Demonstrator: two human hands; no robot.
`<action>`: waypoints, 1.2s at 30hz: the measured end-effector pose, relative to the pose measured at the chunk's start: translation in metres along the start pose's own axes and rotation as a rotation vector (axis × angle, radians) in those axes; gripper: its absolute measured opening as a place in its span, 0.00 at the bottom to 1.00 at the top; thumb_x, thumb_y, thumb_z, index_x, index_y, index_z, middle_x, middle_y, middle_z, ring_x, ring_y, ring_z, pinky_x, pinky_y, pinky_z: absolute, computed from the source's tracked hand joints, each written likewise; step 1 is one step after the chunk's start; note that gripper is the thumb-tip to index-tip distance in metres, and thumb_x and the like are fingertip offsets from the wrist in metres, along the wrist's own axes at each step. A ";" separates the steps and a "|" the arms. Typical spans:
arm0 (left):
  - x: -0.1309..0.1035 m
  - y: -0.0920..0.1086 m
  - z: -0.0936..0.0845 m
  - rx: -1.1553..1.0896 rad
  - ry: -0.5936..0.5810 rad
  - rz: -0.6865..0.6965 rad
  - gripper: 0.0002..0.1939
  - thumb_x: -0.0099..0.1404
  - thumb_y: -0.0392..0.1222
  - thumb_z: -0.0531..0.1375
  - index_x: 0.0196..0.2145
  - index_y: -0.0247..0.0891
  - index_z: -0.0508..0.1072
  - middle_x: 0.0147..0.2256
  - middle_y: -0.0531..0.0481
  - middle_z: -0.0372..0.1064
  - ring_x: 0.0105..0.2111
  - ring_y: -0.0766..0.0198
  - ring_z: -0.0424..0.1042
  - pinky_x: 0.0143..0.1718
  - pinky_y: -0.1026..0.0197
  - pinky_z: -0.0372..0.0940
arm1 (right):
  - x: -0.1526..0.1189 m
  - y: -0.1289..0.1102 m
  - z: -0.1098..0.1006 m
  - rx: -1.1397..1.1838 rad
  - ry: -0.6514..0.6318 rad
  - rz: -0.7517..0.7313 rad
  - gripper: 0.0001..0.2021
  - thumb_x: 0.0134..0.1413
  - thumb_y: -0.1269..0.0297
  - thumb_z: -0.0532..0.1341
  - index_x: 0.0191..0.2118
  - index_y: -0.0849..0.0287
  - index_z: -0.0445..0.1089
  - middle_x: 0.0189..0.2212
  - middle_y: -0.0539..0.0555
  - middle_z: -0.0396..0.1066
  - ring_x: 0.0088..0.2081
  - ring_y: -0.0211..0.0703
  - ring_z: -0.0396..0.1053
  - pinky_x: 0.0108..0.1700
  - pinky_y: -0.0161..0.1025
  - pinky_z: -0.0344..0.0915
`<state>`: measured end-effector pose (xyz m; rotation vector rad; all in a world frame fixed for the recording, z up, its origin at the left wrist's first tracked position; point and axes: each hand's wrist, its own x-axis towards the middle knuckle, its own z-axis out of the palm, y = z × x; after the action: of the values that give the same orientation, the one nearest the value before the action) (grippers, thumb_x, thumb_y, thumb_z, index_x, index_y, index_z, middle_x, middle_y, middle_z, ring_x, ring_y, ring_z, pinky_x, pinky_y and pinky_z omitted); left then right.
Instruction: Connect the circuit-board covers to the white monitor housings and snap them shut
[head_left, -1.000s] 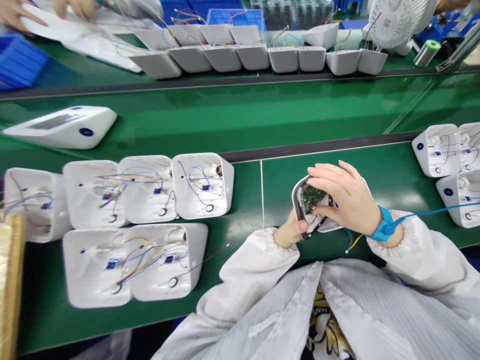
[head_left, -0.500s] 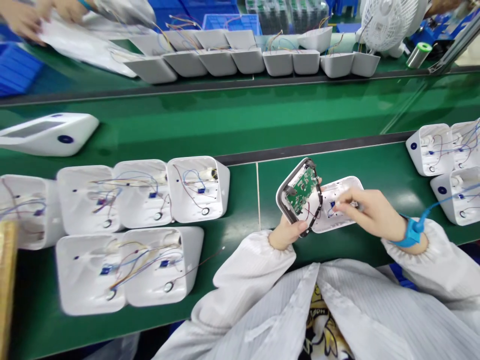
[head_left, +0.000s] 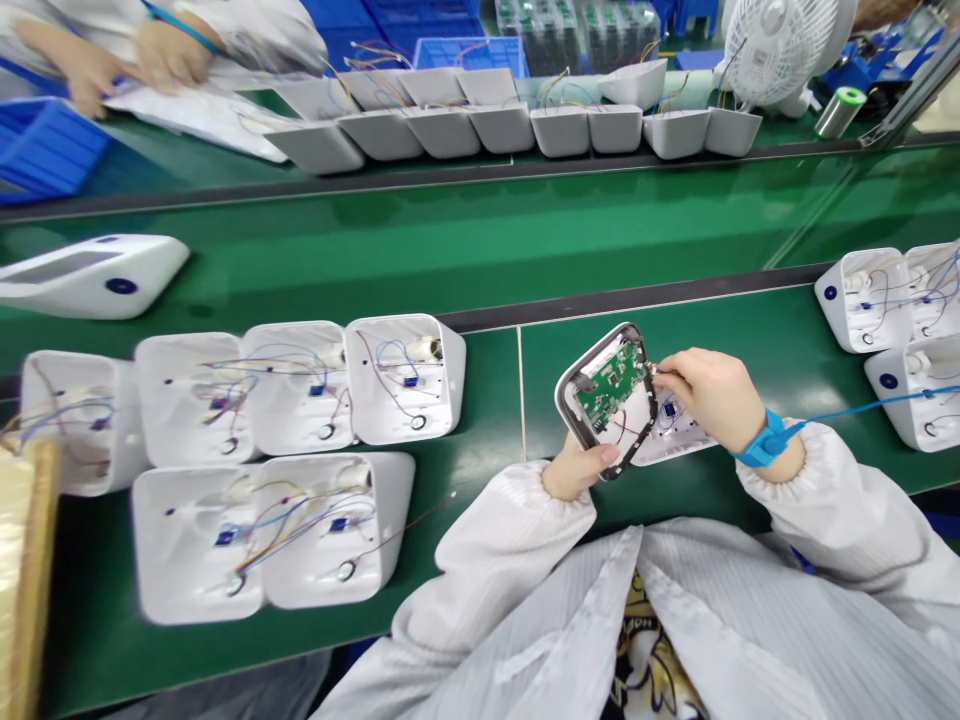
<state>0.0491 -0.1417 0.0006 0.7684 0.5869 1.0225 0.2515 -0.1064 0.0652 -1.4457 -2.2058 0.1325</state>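
My left hand (head_left: 577,466) grips the lower edge of a white device cover, which is tilted up and carries a green circuit board (head_left: 616,385) inside a dark rim. My right hand (head_left: 709,390), with a blue wrist strap (head_left: 763,442), has thumb and forefinger pinched at the cover's right edge; whatever lies between the fingertips is too small to name. Under that hand a white housing (head_left: 679,445) rests on the green bench, a small blue part (head_left: 670,410) inside it. The hand and the cover hide part of the housing.
Several open white housings (head_left: 405,380) with loose wires stand at left, more (head_left: 870,300) at far right. A closed white device (head_left: 94,278) lies on the middle strip. Across it are a row of grey housings (head_left: 442,133), a fan (head_left: 776,50), a solder spool (head_left: 840,112) and a co-worker's hands (head_left: 172,50).
My right hand has moved up and left, from above the housing to the right edge of the cover. My left hand still holds the cover. The co-worker's hands have shifted right.
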 end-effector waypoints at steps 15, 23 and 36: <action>0.005 0.007 0.012 -0.077 -0.067 -0.039 0.44 0.48 0.58 0.71 0.59 0.36 0.70 0.61 0.37 0.65 0.64 0.39 0.61 0.67 0.40 0.55 | 0.000 -0.002 -0.002 0.173 0.032 0.119 0.05 0.61 0.68 0.61 0.35 0.58 0.73 0.31 0.51 0.78 0.32 0.40 0.75 0.35 0.36 0.66; 0.004 0.007 0.008 -0.073 0.005 -0.054 0.48 0.46 0.59 0.72 0.61 0.36 0.68 0.55 0.37 0.71 0.60 0.38 0.66 0.66 0.39 0.58 | -0.001 -0.006 0.005 -0.032 0.017 0.020 0.09 0.63 0.66 0.59 0.32 0.60 0.73 0.29 0.54 0.76 0.31 0.44 0.73 0.36 0.40 0.64; 0.005 0.009 0.008 -0.097 -0.039 -0.080 0.48 0.45 0.61 0.71 0.59 0.32 0.69 0.58 0.34 0.67 0.62 0.37 0.63 0.67 0.39 0.54 | -0.001 -0.004 0.005 -0.230 -0.044 0.067 0.17 0.69 0.56 0.55 0.34 0.60 0.74 0.24 0.54 0.74 0.26 0.42 0.70 0.28 0.39 0.50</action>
<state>0.0520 -0.1362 0.0121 0.6729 0.5265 0.9537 0.2460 -0.1083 0.0620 -1.6546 -2.2688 -0.0702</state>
